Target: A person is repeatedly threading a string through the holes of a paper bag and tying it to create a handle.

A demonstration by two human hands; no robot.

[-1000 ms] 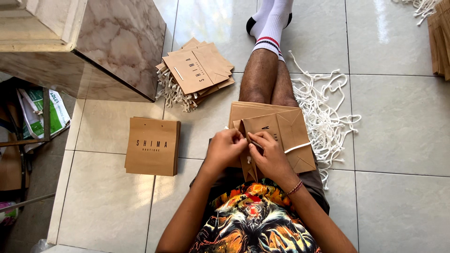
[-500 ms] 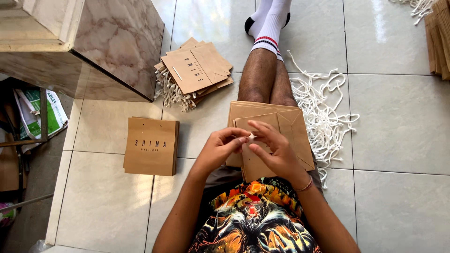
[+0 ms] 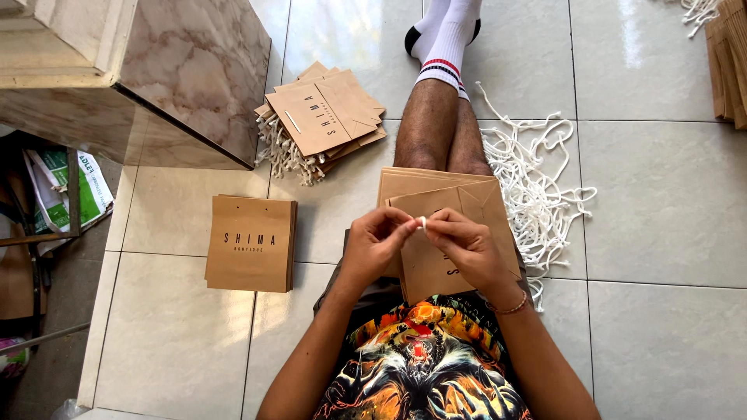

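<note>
I sit on a tiled floor with a flat brown paper bag (image 3: pixel 459 202) lying on my lap over my legs. My left hand (image 3: pixel 373 245) and my right hand (image 3: pixel 463 241) meet above the bag, and both pinch the end of a white cord (image 3: pixel 422 222) between thumb and fingers. A beaded bracelet is on my right wrist. A loose heap of white cords (image 3: pixel 537 187) lies on the floor just right of my legs.
A stack of plain flat brown bags (image 3: pixel 250 243) lies on the floor to my left. A pile of bags with cord handles (image 3: pixel 323 117) sits further away beside a marble-faced block (image 3: pixel 179 78). More brown bags (image 3: pixel 727 62) are at the far right edge.
My hands have lifted off the bag and drawn together, now pinching the white cord end between them. The bag stays on my lap.
</note>
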